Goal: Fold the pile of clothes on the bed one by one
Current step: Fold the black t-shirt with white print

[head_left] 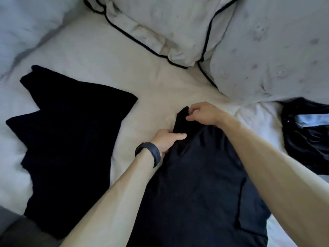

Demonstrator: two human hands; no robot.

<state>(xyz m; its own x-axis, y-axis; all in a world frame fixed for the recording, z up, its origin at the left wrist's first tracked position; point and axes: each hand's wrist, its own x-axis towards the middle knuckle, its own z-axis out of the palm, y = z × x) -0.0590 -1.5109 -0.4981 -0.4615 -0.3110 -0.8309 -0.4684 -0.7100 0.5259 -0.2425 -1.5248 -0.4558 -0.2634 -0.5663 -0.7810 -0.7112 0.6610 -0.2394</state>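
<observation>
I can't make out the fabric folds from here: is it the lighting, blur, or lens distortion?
Head view: dim, bluish light, so the dark garment in the left hand and right hand and the folded stack read near-black; soft overall, no glare; wide-angle stretch enlarges the forearms.

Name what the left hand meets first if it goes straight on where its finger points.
The dark garment, whose edge the left hand holds; beyond that, probably the right hand.
</observation>
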